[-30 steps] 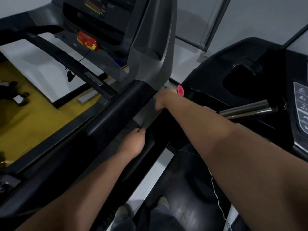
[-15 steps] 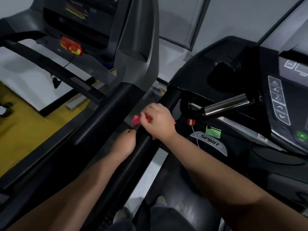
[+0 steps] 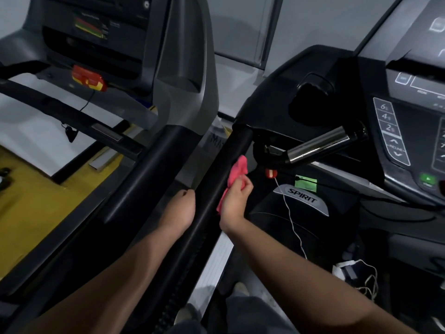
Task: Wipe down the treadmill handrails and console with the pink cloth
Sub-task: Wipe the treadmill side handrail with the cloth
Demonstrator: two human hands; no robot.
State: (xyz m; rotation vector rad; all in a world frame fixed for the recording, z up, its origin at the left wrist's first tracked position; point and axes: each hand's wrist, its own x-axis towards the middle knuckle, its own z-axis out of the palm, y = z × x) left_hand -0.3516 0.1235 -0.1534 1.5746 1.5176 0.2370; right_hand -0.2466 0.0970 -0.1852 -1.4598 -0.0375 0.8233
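Just now you drew your right hand (image 3: pixel 234 201) back along the handrail (image 3: pixel 210 189): a second ago it was up at the rail's top end by the console, half a second ago it sat on the crown of the rail, and at this moment it lay lower, against the rail's inner flank. Your fingers were curled tight round the pink cloth (image 3: pixel 238 170), which stuck out above the fist in a soft, crumpled bunch touching the rail's edge. Your left hand (image 3: pixel 181 210) had barely moved, fingers curled against the rail's outer edge; whether it actually gripped the rail I could not tell. I'd judge that as one full pass down this rail, with its inner side then under the cloth. The rail was a long, rounded black bar with a dull, matte skin. The chrome grip bar (image 3: pixel 317 145) was a shiny cylinder and the console (image 3: pixel 414 145) a smooth dark panel of flat keys, both apart from the cloth.
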